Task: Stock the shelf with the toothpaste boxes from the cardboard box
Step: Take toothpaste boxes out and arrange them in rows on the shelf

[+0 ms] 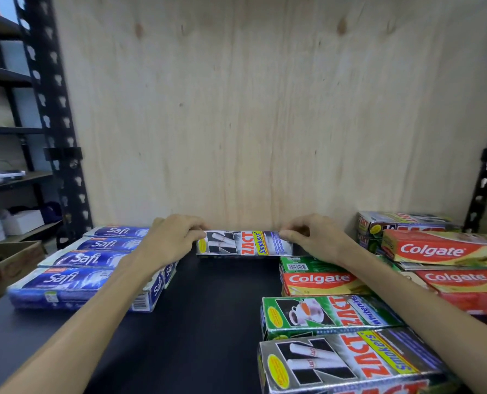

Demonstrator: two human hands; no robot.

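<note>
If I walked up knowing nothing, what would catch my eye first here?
Two hands, left hand and right hand, pinch the ends of a silver Zact Smokers box at the shelf's back, against the plywood panel. Blue Safi boxes line the left; red Colgate boxes stack on the right.

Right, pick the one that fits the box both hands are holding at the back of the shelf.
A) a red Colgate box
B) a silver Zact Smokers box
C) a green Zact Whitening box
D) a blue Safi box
B: the left hand and right hand pinch the two ends of a long silver Zact Smokers toothpaste box, held crosswise against the pale plywood back panel.
</note>
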